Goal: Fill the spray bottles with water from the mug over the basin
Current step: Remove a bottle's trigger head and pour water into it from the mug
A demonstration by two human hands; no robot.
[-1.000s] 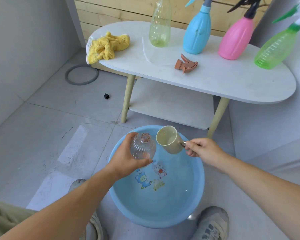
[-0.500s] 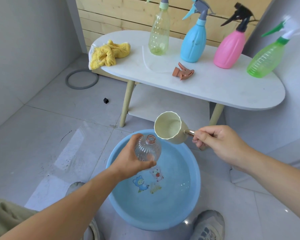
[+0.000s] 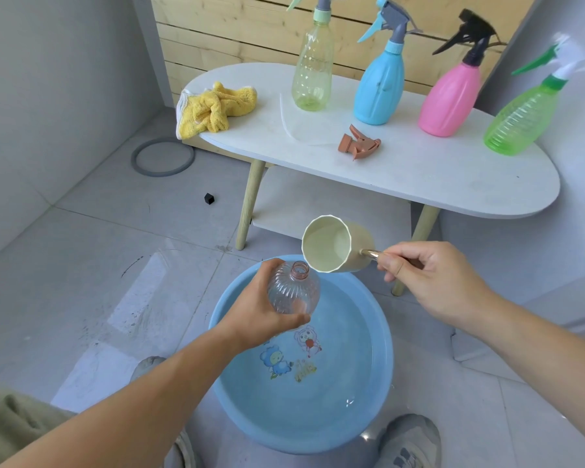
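My left hand (image 3: pixel 255 307) grips a clear ribbed bottle (image 3: pixel 293 292) with an open pinkish neck, held tilted over the blue basin (image 3: pixel 372 393) on the floor. My right hand (image 3: pixel 429 278) pinches the metal handle of a cream mug (image 3: pixel 331 244). The mug is tipped on its side with its rim just above and right of the bottle's neck. The basin holds shallow water over cartoon pictures. The bottle's brown spray head (image 3: pixel 358 143) lies loose on the white table (image 3: pixel 419 177).
On the table stand a pale yellow-green bottle (image 3: pixel 311 65), a blue one (image 3: pixel 380 82), a pink one (image 3: pixel 450 92) and a tilted green one (image 3: pixel 520 116), plus a yellow cloth (image 3: pixel 213 109) at its left end. My shoes (image 3: pixel 409 444) flank the basin. A grey ring (image 3: pixel 163 157) lies on the floor.
My right hand has lifted the mug from basin level and tipped it toward the bottle's neck. My left hand has raised the bottle slightly. The view has tilted down a little.
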